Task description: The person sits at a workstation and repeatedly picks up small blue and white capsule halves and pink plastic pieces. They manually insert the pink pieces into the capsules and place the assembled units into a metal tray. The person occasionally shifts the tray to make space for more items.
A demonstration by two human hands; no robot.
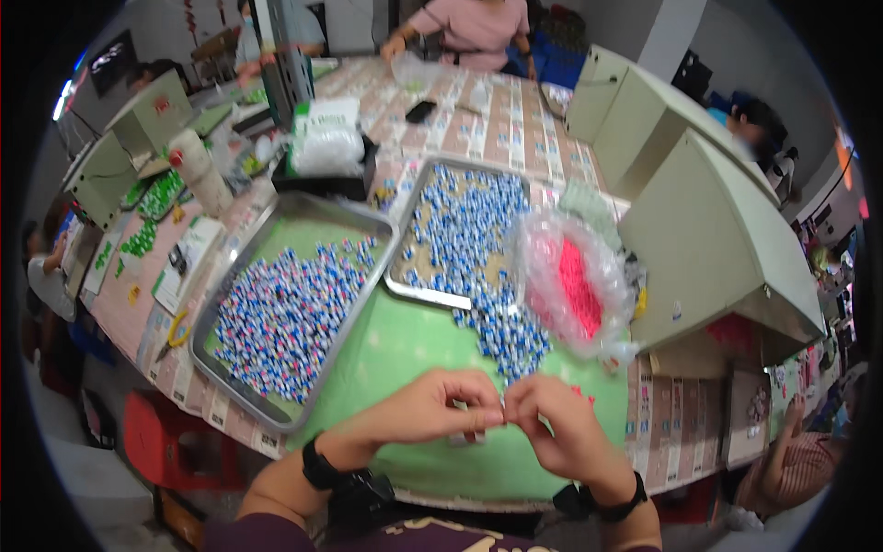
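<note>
Bringing both hands together over the green mat [395, 350], I am pinching a small pale piece [502, 402] where my left hand [460, 402] and right hand [549, 416] are meeting, tip to tip. Thumb and forefinger are closing on it from either side; my fingers are hiding most of it, so I am not managing to tell which way its long axis is pointing.

Straight beyond my fingertips, the loose pile of blue-and-white pieces [509, 340] is narrowing toward me, its near tip lying just past my right hand, the nearer of the two. The pile's far end is running back to the front corner of the far tray [428, 293]. To my left, well apart from my grip, the near tray [308, 230] is sitting slanted, holding blue, white and pink pieces. Beyond my right hand, the clear bag [541, 248] is holding bright pink pieces [579, 290].
</note>
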